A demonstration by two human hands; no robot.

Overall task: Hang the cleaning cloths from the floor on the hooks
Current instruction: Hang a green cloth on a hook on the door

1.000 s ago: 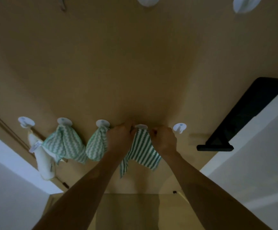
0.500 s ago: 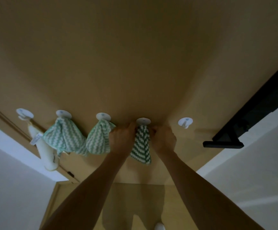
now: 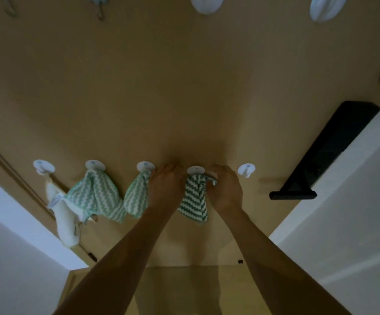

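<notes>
Since half a second ago the dark green striped cloth (image 3: 194,196) has bunched more tightly under the fourth hook (image 3: 195,170), and the view has tipped up to show two white hooks at the top edge. Centre frame, the left hand (image 3: 165,186) rests curled against the cloth's left side (whether it actually grips the fabric cannot be told), while the right hand (image 3: 226,189) pinches the gathered top corner beside the hook. Left of them, two lighter green cloths (image 3: 98,196) and a white cloth (image 3: 65,223) hang from their own hooks. If the fabric is only draped rather than caught on the peg, letting go would likely drop it to the floor. The free hook (image 3: 246,169) sits just right of the right hand, with a black bracket (image 3: 298,192) beyond it at right; bare wall above leaves room to lift the hands away.
</notes>
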